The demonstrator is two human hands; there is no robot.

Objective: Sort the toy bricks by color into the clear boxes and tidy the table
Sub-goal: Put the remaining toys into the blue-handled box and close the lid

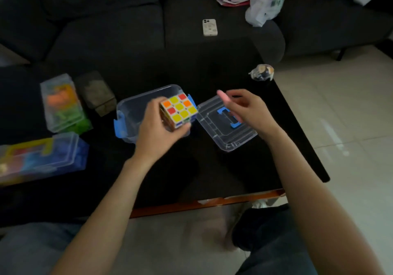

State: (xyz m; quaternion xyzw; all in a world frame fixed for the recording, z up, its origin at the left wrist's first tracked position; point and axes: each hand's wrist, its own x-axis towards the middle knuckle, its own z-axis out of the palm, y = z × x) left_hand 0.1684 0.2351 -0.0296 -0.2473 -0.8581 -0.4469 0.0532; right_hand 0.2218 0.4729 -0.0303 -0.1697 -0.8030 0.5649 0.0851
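A: The left hand (158, 130) is gripping the puzzle cube (179, 110), fingers wrapped tight, right over the open clear box (136, 113). It's looking empty; the cube could miss its rim.

B: And the right hand (248, 110)?

A: Its fingers are pinching a pink piece (223, 97) above the loose lid (225, 126). Left of both hands, two closed boxes (61, 104) are holding the sorted bricks (59, 99).

Both bare forearms reach forward over the tabletop (212, 168). The left hand (158, 130) has a closed grip around a puzzle cube (179, 110), thumb on its near side. The right hand (248, 110), to the cube's right, pinches a pink stick (225, 97) between curled fingers.
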